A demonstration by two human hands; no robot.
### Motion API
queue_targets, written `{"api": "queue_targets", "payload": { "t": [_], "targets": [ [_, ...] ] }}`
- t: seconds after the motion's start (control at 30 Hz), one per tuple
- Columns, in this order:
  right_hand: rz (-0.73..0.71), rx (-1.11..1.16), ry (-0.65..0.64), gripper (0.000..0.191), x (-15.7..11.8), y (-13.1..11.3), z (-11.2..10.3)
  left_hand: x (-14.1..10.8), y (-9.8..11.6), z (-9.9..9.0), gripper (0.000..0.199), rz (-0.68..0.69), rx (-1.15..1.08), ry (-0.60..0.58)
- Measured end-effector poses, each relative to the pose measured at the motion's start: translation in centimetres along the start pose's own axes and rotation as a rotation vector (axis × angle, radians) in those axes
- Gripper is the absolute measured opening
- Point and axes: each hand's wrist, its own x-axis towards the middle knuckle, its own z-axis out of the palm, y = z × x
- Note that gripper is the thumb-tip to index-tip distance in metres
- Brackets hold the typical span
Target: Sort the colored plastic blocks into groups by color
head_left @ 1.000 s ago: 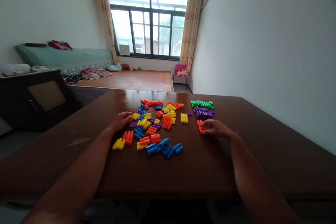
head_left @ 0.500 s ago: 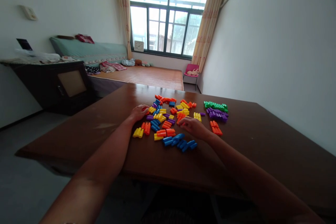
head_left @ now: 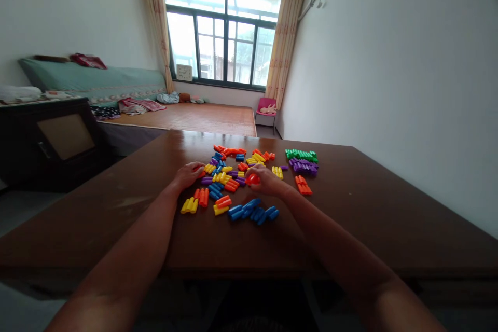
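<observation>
Coloured plastic blocks, each like a row of joined short tubes, lie in a loose pile of yellow, purple and blue pieces on the brown table. At the pile's left side, my left hand rests low with its fingers curled at an orange block, partly hidden under the fingertips. My right hand is closed round a red-orange block on the pile's right side. Nearer to me are a blue group, an orange block and a yellow block.
On the right stand a green row, a purple row and an orange group. Beyond the table are a bed, a pink chair and a window. A dark cabinet stands at the left.
The view has turned right. My right hand has moved slightly away from me, and one orange block from the near pair is gone from its spot. My left hand stays at the pile's left side.
</observation>
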Motion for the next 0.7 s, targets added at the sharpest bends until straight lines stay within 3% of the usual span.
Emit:
{"api": "queue_targets", "payload": {
  "t": [0.13, 0.23, 0.3, 0.4, 0.7],
  "targets": [
    [0.209, -0.007, 0.238, 0.035, -4.6, 6.5, -6.3, 0.3, -0.3, 0.1, 0.048, -0.011, -0.037, -0.003],
    [0.386, 0.061, 0.391, 0.039, -8.5, 11.3, -8.4, 0.5, -0.7, 0.2, 0.047, -0.019, -0.041, 0.009],
    [0.42, 0.132, 0.427, 0.041, -10.4, 13.5, -8.2, 0.6, -1.0, 0.3, 0.048, -0.021, -0.041, 0.013],
    [0.405, 0.175, 0.379, 0.046, -11.5, 14.9, -6.9, 0.5, -1.0, 0.2, 0.05, -0.028, -0.052, 0.02],
    [0.341, 0.186, 0.224, 0.046, -10.9, 14.9, -5.9, 0.2, -0.1, -0.2, 0.051, -0.027, -0.052, 0.023]
  ]
}}
